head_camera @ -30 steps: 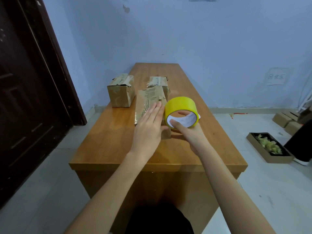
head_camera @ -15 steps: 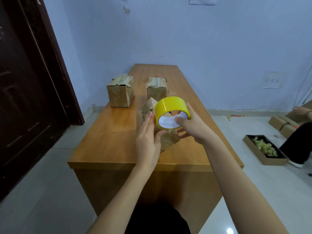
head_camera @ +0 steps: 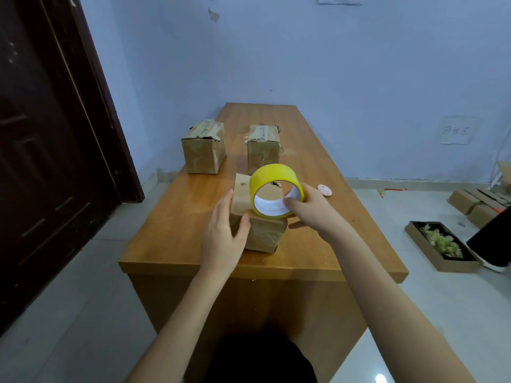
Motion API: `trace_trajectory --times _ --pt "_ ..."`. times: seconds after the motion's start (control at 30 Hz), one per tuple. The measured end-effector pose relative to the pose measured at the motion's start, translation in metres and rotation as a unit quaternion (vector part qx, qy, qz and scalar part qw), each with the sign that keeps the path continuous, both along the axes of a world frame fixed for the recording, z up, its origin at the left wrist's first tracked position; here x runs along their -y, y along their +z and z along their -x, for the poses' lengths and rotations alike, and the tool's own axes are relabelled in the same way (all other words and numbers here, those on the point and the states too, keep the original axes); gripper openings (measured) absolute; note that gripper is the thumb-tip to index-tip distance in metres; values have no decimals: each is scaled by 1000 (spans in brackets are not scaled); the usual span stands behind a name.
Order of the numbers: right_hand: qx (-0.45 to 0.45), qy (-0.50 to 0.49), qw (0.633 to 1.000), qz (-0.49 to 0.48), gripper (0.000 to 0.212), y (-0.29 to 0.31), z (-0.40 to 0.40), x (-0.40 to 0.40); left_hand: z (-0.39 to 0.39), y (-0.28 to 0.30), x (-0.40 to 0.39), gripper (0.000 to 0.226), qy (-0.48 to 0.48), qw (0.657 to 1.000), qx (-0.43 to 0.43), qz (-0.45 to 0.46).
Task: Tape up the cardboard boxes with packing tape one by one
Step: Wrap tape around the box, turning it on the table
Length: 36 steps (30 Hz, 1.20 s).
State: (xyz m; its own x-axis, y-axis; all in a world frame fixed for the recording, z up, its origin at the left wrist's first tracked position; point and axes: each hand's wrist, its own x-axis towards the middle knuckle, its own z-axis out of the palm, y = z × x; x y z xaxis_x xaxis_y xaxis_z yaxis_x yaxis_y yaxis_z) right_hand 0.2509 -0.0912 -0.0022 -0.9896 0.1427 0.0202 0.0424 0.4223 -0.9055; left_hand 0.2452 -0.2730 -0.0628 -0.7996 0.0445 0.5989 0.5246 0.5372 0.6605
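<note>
A small cardboard box (head_camera: 264,234) stands near the front edge of the wooden table (head_camera: 177,225), one flap raised at its left. My left hand (head_camera: 224,233) lies against the box's left side with straight fingers and the thumb on its front. My right hand (head_camera: 309,211) grips a roll of yellow packing tape (head_camera: 272,176) just above the box, thumb inside the core. Two more cardboard boxes, one at the left (head_camera: 203,146) and one at the middle (head_camera: 264,147), stand farther back, both with old tape on top.
A small pink round object (head_camera: 325,190) lies on the table right of my right hand. A dark door (head_camera: 49,150) fills the left. On the floor at the right are a tray of scraps (head_camera: 439,246), flat cartons (head_camera: 475,203) and another person's leg (head_camera: 495,239).
The box has come down from a tilt and now stands upright nearer the front edge. My left hand slid to its left side. The tape roll stayed over the box in my right hand.
</note>
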Motion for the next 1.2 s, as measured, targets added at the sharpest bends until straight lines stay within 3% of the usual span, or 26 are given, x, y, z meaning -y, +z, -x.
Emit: trace_trajectory --times 0.13,0.33,0.57,0.77,0.87,1.0,1.2 --pt "-14 6 997 -81 6 7 5 13 0 5 8 44 32 978 -87 185" --pt "2 29 982 -188 13 19 9 23 -1 1 18 39 59 957 -96 267" --pt "67 59 990 -109 3 26 11 4 2 6 23 43 19 958 -71 276" --pt "13 -6 996 -88 6 17 8 5 3 5 22 45 4 958 -57 281" --pt "29 34 995 -95 13 9 3 7 4 6 22 45 0 953 -60 297" --pt "40 62 997 -32 16 11 3 6 3 7 22 46 5 951 -54 305" --pt "61 21 996 62 13 8 -3 -10 1 9 22 44 19 941 -75 331"
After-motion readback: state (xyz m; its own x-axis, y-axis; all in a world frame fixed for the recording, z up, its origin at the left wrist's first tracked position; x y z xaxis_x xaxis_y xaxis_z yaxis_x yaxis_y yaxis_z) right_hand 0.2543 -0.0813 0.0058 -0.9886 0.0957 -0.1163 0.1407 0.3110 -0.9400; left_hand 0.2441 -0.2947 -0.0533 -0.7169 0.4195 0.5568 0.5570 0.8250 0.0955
